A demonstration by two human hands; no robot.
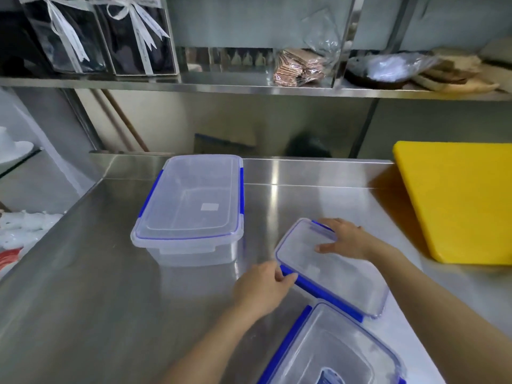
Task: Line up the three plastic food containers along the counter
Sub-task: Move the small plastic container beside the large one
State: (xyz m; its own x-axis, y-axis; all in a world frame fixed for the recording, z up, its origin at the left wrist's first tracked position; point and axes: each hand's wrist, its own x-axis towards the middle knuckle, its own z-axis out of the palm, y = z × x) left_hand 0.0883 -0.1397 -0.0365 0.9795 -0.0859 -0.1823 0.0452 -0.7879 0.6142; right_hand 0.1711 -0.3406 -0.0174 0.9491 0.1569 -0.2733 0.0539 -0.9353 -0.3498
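- Nearest, at the bottom edge, sits the near container (332, 353), clear with blue clips, cut off by the view; something small seems to lie inside, too blurred to name.
- Beyond it the middle container (329, 268) lies skewed on the counter (83, 273). The left hand (260, 286) presses its blue side clip and the right hand (346, 242) lies on the far end of the lid, hands apart, bracketing it, not lifting as far as can be told.
- Farthest stands the big container (191, 203), lid on, well apart.
- Count: three containers, one yellow cutting board (457, 200).
- Handling: they look empty, so light, stiff and likely to slide easily on steel; best taken at both long sides.
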